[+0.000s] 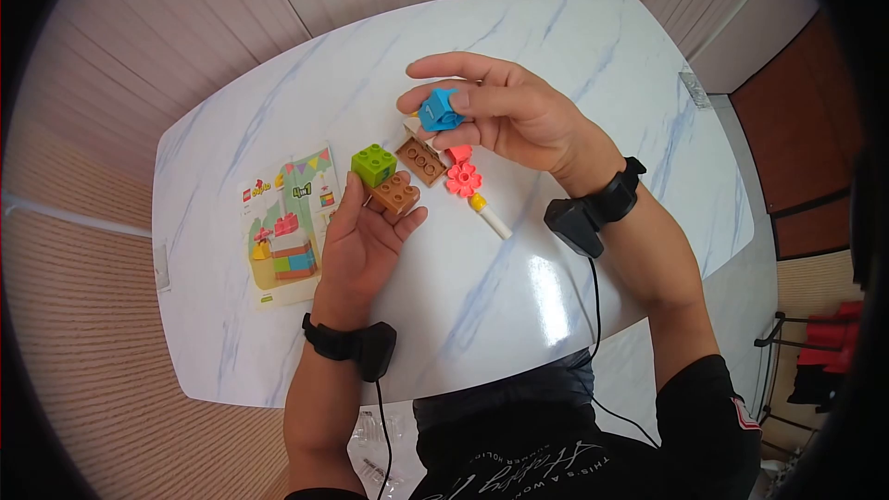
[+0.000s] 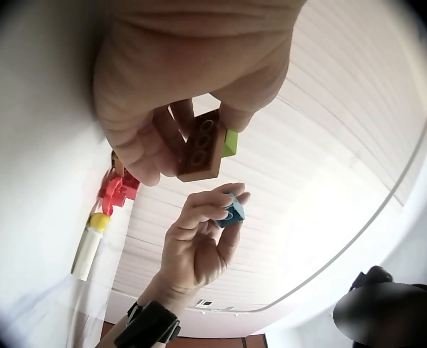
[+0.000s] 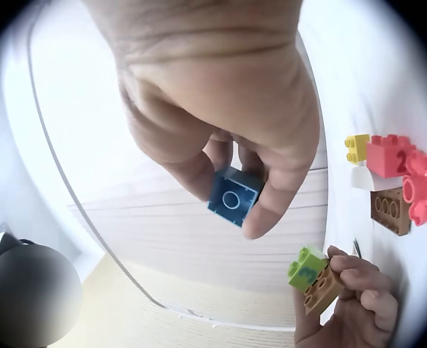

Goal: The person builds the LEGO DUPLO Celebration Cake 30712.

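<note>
My left hand (image 1: 359, 250) holds a brown brick (image 1: 395, 193) with its studs up, thumb on one side and fingers on the other. A green brick (image 1: 373, 165) sits on one end of it; a 3 shows on the green side in the right wrist view. Up and to the right, my right hand (image 1: 509, 111) pinches a blue brick (image 1: 440, 110) marked 1 between thumb and fingers. The hollow underside of the blue brick (image 3: 231, 197) faces the right wrist camera. The two hands are apart, both raised over the table.
Near the hands on the marbled table (image 1: 444, 315) lie another brown brick (image 1: 421, 162), a pink flower (image 1: 464, 180) and a white candle piece with a yellow end (image 1: 491, 217). Beside them are a red brick (image 3: 387, 155) and a yellow brick (image 3: 357, 148). An instruction booklet (image 1: 289, 231) lies at the left.
</note>
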The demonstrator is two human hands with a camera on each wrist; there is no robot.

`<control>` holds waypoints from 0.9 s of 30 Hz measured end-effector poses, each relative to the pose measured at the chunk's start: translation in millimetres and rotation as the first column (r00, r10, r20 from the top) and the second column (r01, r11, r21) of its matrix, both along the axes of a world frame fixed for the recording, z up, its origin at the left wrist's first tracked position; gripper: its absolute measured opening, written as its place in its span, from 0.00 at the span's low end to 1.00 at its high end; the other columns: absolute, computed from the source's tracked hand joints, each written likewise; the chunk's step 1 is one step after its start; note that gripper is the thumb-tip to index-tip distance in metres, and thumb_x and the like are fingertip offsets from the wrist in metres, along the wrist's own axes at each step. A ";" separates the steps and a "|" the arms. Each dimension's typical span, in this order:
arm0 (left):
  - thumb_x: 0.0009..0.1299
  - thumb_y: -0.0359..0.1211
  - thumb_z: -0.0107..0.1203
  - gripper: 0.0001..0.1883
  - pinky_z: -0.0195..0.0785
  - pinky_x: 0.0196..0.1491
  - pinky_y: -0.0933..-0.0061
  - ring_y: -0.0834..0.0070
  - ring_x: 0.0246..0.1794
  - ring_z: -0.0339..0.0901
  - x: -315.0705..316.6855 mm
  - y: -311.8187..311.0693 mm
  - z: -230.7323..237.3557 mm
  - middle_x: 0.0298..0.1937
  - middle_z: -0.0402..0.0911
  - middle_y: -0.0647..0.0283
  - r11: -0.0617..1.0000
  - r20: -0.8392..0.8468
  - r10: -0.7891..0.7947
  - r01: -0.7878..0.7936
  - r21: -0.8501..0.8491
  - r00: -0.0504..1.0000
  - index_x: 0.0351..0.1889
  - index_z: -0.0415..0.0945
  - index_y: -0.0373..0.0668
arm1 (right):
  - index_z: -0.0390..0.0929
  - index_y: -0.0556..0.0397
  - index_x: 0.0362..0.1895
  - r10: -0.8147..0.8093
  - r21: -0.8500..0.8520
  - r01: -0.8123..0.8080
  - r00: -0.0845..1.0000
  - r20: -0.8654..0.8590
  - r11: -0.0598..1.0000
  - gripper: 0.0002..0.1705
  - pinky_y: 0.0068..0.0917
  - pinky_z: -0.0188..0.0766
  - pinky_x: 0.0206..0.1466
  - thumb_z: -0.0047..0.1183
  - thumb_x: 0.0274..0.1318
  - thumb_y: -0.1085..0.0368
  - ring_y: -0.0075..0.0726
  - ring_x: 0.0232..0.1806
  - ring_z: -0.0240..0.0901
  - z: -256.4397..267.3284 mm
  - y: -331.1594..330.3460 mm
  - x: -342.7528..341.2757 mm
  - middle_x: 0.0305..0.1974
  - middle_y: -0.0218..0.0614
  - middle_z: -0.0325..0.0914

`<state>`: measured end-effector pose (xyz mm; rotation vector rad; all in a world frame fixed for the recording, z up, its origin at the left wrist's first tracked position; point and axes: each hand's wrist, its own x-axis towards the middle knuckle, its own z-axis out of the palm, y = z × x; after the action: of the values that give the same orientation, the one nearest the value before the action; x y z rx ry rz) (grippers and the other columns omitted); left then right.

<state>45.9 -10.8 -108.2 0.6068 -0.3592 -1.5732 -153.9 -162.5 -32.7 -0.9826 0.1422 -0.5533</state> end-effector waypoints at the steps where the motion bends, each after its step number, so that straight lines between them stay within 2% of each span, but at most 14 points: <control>1: 0.82 0.49 0.39 0.21 0.76 0.58 0.57 0.65 0.54 0.81 -0.2 -0.1 0.1 0.56 0.80 0.57 1.000 0.000 0.002 -0.002 -0.002 1.000 0.59 0.71 0.44 | 0.72 0.61 0.61 0.000 0.000 0.000 1.000 0.000 1.000 0.19 0.28 0.83 0.56 0.50 0.69 0.70 0.36 0.48 0.83 0.5 2.3 0.4 0.52 0.47 0.80; 3: 0.82 0.49 0.39 0.21 0.76 0.58 0.57 0.65 0.54 0.81 -0.3 -0.4 -0.1 0.56 0.80 0.57 1.000 -0.001 0.003 -0.003 -0.004 1.000 0.59 0.71 0.44 | 0.66 0.61 0.67 -0.048 -0.020 0.047 0.998 -0.041 0.999 0.26 0.28 0.79 0.58 0.50 0.66 0.74 0.35 0.51 0.81 0.7 6.3 1.1 0.53 0.50 0.80; 7: 0.83 0.49 0.39 0.21 0.75 0.58 0.57 0.64 0.56 0.80 1.3 0.2 -2.3 0.58 0.79 0.56 1.000 -0.004 0.006 -0.006 -0.005 1.000 0.60 0.70 0.44 | 0.68 0.60 0.66 -0.036 -0.141 0.026 0.997 -0.071 0.990 0.28 0.26 0.77 0.59 0.56 0.61 0.75 0.32 0.53 0.79 -6.9 4.4 2.4 0.53 0.48 0.80; 9: 0.83 0.48 0.40 0.22 0.75 0.59 0.57 0.64 0.58 0.79 0.6 0.0 -1.9 0.60 0.78 0.56 1.000 -0.012 0.002 -0.002 -0.013 1.000 0.62 0.69 0.44 | 0.74 0.59 0.57 -0.160 -0.270 0.099 0.964 -0.214 0.958 0.23 0.20 0.77 0.52 0.61 0.58 0.75 0.26 0.50 0.79 -6.0 14.4 9.2 0.48 0.41 0.82; 10: 0.83 0.48 0.40 0.22 0.74 0.61 0.57 0.63 0.60 0.78 -1.5 -0.2 0.0 0.62 0.77 0.56 1.000 -0.001 0.029 -0.029 -0.005 1.000 0.63 0.68 0.44 | 0.74 0.59 0.57 -0.160 -0.270 0.099 0.964 -0.214 0.958 0.23 0.20 0.77 0.52 0.61 0.58 0.75 0.26 0.50 0.79 -6.5 19.0 12.2 0.48 0.41 0.82; 12: 0.83 0.47 0.40 0.22 0.74 0.63 0.57 0.63 0.63 0.76 -2.6 -0.6 0.7 0.64 0.75 0.55 0.998 0.011 0.056 -0.056 0.004 0.998 0.65 0.66 0.43 | 0.76 0.56 0.47 -0.267 -0.347 0.132 0.886 -0.378 0.928 0.16 0.18 0.75 0.44 0.65 0.55 0.73 0.19 0.43 0.78 -7.8 28.6 18.4 0.40 0.31 0.80; 13: 0.83 0.45 0.40 0.22 0.72 0.65 0.58 0.64 0.64 0.76 -2.4 -0.8 0.6 0.64 0.76 0.56 0.999 0.015 0.050 -0.050 -0.016 0.999 0.66 0.66 0.43 | 0.76 0.56 0.47 -0.267 -0.347 0.132 0.886 -0.378 0.929 0.16 0.18 0.75 0.44 0.65 0.55 0.73 0.19 0.43 0.78 -11.7 31.8 21.2 0.40 0.31 0.80; 15: 0.83 0.44 0.41 0.21 0.70 0.67 0.59 0.66 0.64 0.75 -3.2 -1.1 1.5 0.63 0.76 0.57 0.998 0.019 0.045 -0.044 -0.035 0.999 0.66 0.66 0.42 | 0.75 0.54 0.41 -0.433 -0.623 0.129 0.824 -0.365 0.772 0.14 0.18 0.72 0.37 0.67 0.53 0.71 0.17 0.35 0.73 -22.6 38.4 26.9 0.33 0.24 0.75; 16: 0.83 0.43 0.41 0.21 0.70 0.67 0.60 0.66 0.65 0.75 -4.7 -1.3 3.4 0.63 0.76 0.57 0.998 0.031 0.049 -0.048 -0.039 0.998 0.66 0.66 0.42 | 0.74 0.53 0.42 -0.495 -0.684 0.159 0.805 -0.328 0.712 0.15 0.19 0.71 0.36 0.68 0.53 0.70 0.17 0.32 0.69 -23.3 45.6 29.7 0.30 0.24 0.72; 19: 0.83 0.42 0.41 0.20 0.69 0.68 0.62 0.67 0.64 0.75 -5.3 -1.4 4.2 0.63 0.77 0.57 0.997 0.047 0.052 -0.049 -0.053 0.998 0.65 0.67 0.42 | 0.74 0.53 0.42 -0.551 -0.711 0.187 0.770 -0.323 0.678 0.15 0.19 0.71 0.36 0.67 0.53 0.69 0.18 0.32 0.70 -24.1 54.9 32.7 0.30 0.26 0.72; 23: 0.82 0.40 0.43 0.17 0.70 0.67 0.63 0.69 0.60 0.78 -3.3 -1.5 -1.1 0.59 0.79 0.58 0.997 0.065 0.062 -0.058 -0.058 0.996 0.62 0.69 0.42 | 0.74 0.53 0.42 -0.545 -0.706 0.163 0.759 -0.357 0.689 0.16 0.20 0.71 0.38 0.68 0.53 0.69 0.19 0.33 0.71 -21.5 58.3 31.8 0.31 0.28 0.73; 25: 0.82 0.39 0.44 0.17 0.71 0.66 0.64 0.69 0.59 0.79 -0.5 -2.0 -4.9 0.58 0.80 0.58 0.995 0.038 0.042 -0.038 -0.096 0.998 0.61 0.70 0.42 | 0.73 0.53 0.44 -0.565 -0.794 0.190 0.794 -0.222 0.578 0.19 0.22 0.72 0.39 0.68 0.51 0.68 0.24 0.34 0.72 -26.2 59.4 32.4 0.34 0.31 0.74; 26: 0.82 0.39 0.44 0.16 0.72 0.65 0.65 0.69 0.57 0.80 -0.1 -2.2 -4.8 0.57 0.81 0.58 0.991 0.012 0.020 -0.018 -0.134 1.000 0.60 0.70 0.41 | 0.73 0.53 0.44 -0.565 -0.794 0.189 0.794 -0.222 0.578 0.19 0.22 0.72 0.39 0.68 0.51 0.68 0.24 0.34 0.72 -27.9 60.5 32.7 0.34 0.31 0.74; 27: 0.82 0.39 0.44 0.16 0.72 0.65 0.65 0.69 0.57 0.80 -1.6 -1.8 -3.3 0.57 0.81 0.58 0.991 0.012 0.020 -0.018 -0.134 1.000 0.60 0.70 0.41 | 0.72 0.53 0.47 -0.593 -0.856 0.183 0.787 -0.167 0.484 0.22 0.26 0.74 0.40 0.69 0.50 0.67 0.30 0.36 0.73 -29.5 61.9 33.3 0.37 0.34 0.75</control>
<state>44.3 -12.6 -111.5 0.5156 -0.4637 -1.5142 -120.6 -100.6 -62.2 -2.0370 0.5987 -0.8527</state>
